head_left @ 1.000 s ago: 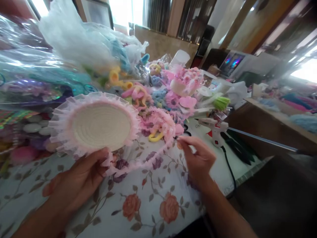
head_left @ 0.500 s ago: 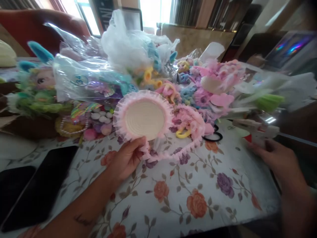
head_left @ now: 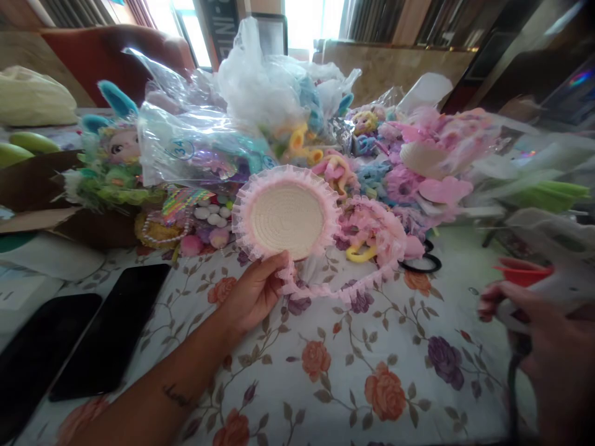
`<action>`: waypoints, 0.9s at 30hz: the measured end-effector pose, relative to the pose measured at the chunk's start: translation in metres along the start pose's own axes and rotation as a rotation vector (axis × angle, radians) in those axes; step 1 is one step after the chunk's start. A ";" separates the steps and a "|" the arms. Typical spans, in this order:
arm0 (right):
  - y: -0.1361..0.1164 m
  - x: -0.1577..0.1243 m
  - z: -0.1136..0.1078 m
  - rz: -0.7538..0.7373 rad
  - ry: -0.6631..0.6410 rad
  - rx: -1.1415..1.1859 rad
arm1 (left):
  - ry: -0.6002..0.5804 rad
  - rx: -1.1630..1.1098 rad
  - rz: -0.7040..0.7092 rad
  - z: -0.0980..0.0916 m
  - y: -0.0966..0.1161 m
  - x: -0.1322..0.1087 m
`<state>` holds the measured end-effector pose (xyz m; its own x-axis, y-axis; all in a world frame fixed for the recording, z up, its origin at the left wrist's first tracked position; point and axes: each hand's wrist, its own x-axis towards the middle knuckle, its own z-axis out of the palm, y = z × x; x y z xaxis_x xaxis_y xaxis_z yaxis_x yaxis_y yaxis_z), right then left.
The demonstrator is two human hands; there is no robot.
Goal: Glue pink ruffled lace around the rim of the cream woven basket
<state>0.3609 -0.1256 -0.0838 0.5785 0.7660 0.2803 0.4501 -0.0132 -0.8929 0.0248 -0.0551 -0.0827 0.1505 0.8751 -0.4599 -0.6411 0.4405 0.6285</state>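
Note:
My left hand (head_left: 253,294) pinches the lower rim of a small round straw hat (head_left: 287,214) edged with pink lace, holding it upright above the flowered tablecloth (head_left: 334,371). A loose strip of pink lace trim (head_left: 367,279) hangs from the hat and curves to the right. My right hand (head_left: 543,334), blurred at the right edge, is wrapped round the handle of a white glue gun (head_left: 548,279) with a red trigger; its black cord drops below the hand.
A heap of pastel toys, hair pieces and plastic bags (head_left: 260,111) fills the back of the table. Two dark phones (head_left: 111,328) lie at the left. A black hair band (head_left: 421,263) lies by the pink pile. A cardboard box (head_left: 41,186) stands far left.
My right hand left the lace trim, reached right to the glue gun and now has it lifted in its grip. The view swung left; the left hand keeps holding the hat.

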 end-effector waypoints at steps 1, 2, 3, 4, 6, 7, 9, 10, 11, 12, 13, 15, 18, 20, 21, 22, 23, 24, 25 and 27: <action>-0.017 -0.014 0.012 0.111 -0.031 0.090 | 0.005 0.008 -0.001 0.000 0.000 0.000; -0.032 -0.027 0.024 0.186 -0.111 0.151 | 0.001 0.011 -0.003 0.001 0.000 -0.001; -0.045 -0.038 0.035 0.232 -0.199 0.206 | -0.009 0.013 -0.004 0.000 0.000 -0.001; -0.055 -0.047 0.045 0.266 -0.311 0.251 | -0.024 0.015 -0.005 0.000 0.000 -0.001; -0.067 -0.063 0.063 0.304 -0.502 0.314 | -0.063 0.013 -0.001 -0.002 0.000 -0.001; -0.070 -0.070 0.070 0.330 -0.556 0.338 | -0.081 0.007 0.004 -0.002 0.000 0.000; -0.071 -0.082 0.079 0.385 -0.622 0.356 | -0.096 -0.007 0.013 -0.004 0.000 0.000; -0.070 -0.087 0.082 0.414 -0.645 0.345 | -0.090 -0.010 0.011 -0.004 -0.001 0.000; -0.069 -0.092 0.083 0.435 -0.662 0.329 | -0.078 -0.008 0.006 -0.004 -0.001 0.001; -0.068 -0.095 0.084 0.452 -0.671 0.309 | -0.061 -0.005 -0.003 -0.004 -0.001 0.001; -0.067 -0.098 0.084 0.464 -0.671 0.289 | -0.045 -0.002 -0.012 -0.004 -0.001 0.001; -0.066 -0.101 0.083 0.478 -0.657 0.257 | -0.024 -0.002 -0.018 -0.004 -0.001 0.000; -0.065 -0.103 0.082 0.490 -0.659 0.197 | -0.027 0.001 -0.003 -0.004 -0.002 0.000; -0.065 -0.104 0.082 0.505 -0.667 0.132 | -0.029 0.011 0.000 -0.004 -0.003 -0.001; -0.066 -0.105 0.082 0.513 -0.667 0.096 | -0.024 0.015 -0.001 -0.004 -0.003 -0.001; -0.066 -0.106 0.082 0.515 -0.667 0.066 | -0.017 0.017 -0.001 -0.004 -0.003 -0.001; -0.066 -0.108 0.082 0.509 -0.669 0.050 | -0.011 0.019 -0.002 -0.004 -0.003 -0.001; -0.066 -0.109 0.082 0.496 -0.669 0.046 | -0.007 0.020 -0.001 -0.004 -0.003 -0.001; -0.066 -0.110 0.083 0.483 -0.667 0.050 | -0.007 0.022 -0.001 -0.004 -0.003 -0.001; -0.065 -0.111 0.084 0.472 -0.652 0.054 | -0.007 0.032 -0.002 -0.004 -0.003 -0.001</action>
<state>0.2105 -0.1561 -0.0863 0.1786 0.9082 -0.3784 0.2143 -0.4113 -0.8859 0.0239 -0.0585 -0.0864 0.1571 0.8756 -0.4567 -0.6168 0.4482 0.6471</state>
